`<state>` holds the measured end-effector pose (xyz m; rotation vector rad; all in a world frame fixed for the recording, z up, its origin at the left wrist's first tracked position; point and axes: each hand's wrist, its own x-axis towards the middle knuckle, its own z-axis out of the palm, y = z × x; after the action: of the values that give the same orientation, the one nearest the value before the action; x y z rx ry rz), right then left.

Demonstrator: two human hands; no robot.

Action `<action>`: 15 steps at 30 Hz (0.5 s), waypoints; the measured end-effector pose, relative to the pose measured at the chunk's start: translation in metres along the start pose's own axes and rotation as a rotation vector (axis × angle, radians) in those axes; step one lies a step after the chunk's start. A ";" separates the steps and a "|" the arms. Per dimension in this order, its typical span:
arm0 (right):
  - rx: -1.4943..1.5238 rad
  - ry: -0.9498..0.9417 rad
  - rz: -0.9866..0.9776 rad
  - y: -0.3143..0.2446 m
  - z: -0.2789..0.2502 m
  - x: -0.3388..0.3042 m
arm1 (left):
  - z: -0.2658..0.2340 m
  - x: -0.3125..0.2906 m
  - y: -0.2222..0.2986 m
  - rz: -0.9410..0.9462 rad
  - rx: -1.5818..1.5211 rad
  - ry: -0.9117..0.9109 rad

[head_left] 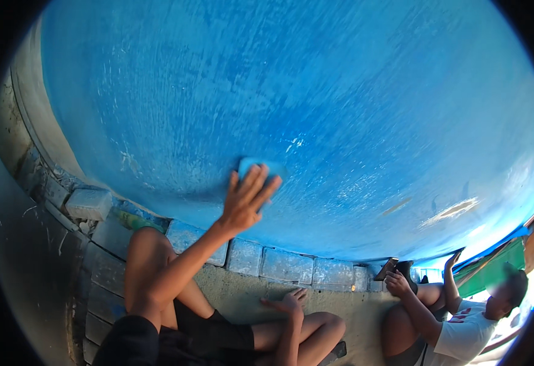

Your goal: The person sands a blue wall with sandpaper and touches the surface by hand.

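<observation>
My left hand presses a flat light-blue pad against a big curved blue painted surface. Its fingers lie spread over the pad, which is slightly blurred; whether it is a sponge, a cloth or sandpaper I cannot tell. Streaks and pale scuffs run across the paint around it. Lower down, my right hand is held by my bent knee with its fingers stretched out and nothing in it.
A row of grey paving blocks follows the foot of the blue surface. At right another person in a white shirt sits holding a phone-like dark object, the other hand raised to the surface. A loose block lies at left.
</observation>
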<state>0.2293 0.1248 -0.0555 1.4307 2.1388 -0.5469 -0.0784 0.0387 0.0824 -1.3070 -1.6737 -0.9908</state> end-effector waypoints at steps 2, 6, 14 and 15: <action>-0.001 0.002 -0.008 -0.006 0.001 -0.002 | -0.035 0.027 -0.006 -0.209 -0.002 0.196; -0.055 0.013 0.034 -0.009 -0.002 0.000 | -0.011 -0.002 0.006 -0.228 -0.048 0.170; -0.028 0.061 0.004 -0.004 0.000 -0.003 | -0.007 -0.002 0.013 -0.055 -0.025 -0.068; 0.039 0.104 -0.039 -0.007 0.005 -0.007 | -0.017 0.009 0.010 -0.054 -0.021 -0.080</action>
<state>0.2257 0.1144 -0.0545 1.4713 2.2525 -0.5424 -0.0681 0.0282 0.0987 -1.3363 -1.7718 -1.0017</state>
